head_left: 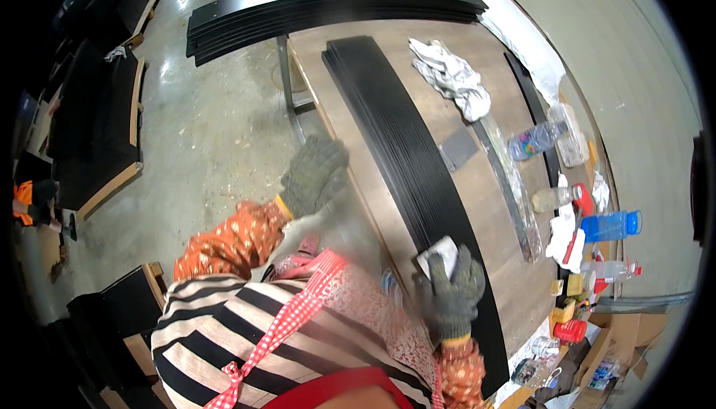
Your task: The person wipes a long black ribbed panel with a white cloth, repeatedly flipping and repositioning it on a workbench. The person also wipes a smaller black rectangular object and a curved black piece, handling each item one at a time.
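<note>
My right hand (456,293), in a grey knit glove, presses a white folded cloth (440,257) on a stack of long black boards (403,148). The fingers lie over the cloth's near side and partly hide it. The boards run lengthwise along the table (514,290), slightly fanned at their far end. My left hand (317,174), also gloved, hangs beside the table's left edge. Its fingers look stretched out, slightly smeared, and nothing shows in them. A small grey flat sheet (458,149) lies right of the boards.
Another stack of black boards (335,6) crosses the table's far end. A crumpled white rag (451,77) lies near a stained strip (511,189). Along the right edge stand a clear bottle (537,140), a blue bottle (611,226) and a red-capped jar (556,199). Dark panels (97,126) sit on the floor at left.
</note>
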The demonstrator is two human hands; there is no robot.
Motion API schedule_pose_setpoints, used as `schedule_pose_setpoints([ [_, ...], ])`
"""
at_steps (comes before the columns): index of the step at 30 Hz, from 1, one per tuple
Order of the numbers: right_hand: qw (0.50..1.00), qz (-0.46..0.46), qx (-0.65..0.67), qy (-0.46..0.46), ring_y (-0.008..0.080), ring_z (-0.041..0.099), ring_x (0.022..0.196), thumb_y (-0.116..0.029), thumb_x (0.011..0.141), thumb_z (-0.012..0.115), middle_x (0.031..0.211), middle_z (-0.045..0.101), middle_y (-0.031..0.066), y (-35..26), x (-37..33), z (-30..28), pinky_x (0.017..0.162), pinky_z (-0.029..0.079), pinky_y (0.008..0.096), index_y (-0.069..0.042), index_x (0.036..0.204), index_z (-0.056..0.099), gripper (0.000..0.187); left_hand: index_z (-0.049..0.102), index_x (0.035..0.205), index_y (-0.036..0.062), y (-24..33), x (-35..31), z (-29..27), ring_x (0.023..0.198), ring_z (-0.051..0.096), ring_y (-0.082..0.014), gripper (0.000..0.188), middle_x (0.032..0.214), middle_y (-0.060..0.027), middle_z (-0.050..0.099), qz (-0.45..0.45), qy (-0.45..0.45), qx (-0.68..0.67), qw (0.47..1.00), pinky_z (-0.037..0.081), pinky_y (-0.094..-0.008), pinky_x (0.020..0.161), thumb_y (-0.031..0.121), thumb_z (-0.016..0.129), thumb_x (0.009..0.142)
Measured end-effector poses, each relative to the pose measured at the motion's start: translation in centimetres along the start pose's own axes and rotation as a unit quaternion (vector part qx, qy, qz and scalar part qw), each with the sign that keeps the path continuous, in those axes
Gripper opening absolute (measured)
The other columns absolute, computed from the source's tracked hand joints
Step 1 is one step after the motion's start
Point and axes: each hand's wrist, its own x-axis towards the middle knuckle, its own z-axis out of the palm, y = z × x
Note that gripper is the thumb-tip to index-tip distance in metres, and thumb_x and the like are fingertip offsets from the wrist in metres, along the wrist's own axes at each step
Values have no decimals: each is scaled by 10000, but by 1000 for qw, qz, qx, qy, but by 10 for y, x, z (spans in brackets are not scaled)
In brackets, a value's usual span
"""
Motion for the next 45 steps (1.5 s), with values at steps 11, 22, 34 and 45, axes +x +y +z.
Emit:
schedule_pose_setpoints([
  [11,983,-151,103,8,381,541,1069,-350,869,637,1184,553,157,-85,402,102,927,422,503,-226,1195,628,349,636,1174,48,-34,-90,-15,1177,558,-395,381,1215,-182,627,-210,-77,-127,966,342,-555,1095,191,658,822],
  [22,988,-150,37,2,353,542,996,-304,842,661,1181,537,191,-34,192,29,831,444,485,-191,1180,609,360,624,1226,38,-71,-44,-13,1216,556,-376,336,1260,-178,625,-132,13,-37,991,359,-494,1101,138,626,905],
  [34,948,276,-129,-93,490,457,1223,-406,872,689,1413,419,318,-33,-194,-50,1013,353,585,-221,1402,488,596,619,1254,32,-44,98,3,1219,567,-336,373,1276,-150,631,69,92,-61,991,375,-461,1100,63,631,882],
  [45,997,-17,73,36,372,592,941,-347,723,735,1165,576,213,-30,85,27,753,493,488,-165,1051,673,380,603,1269,129,-135,189,24,1313,449,-372,367,1368,-140,557,101,4,3,995,248,-511,1144,293,573,942],
])
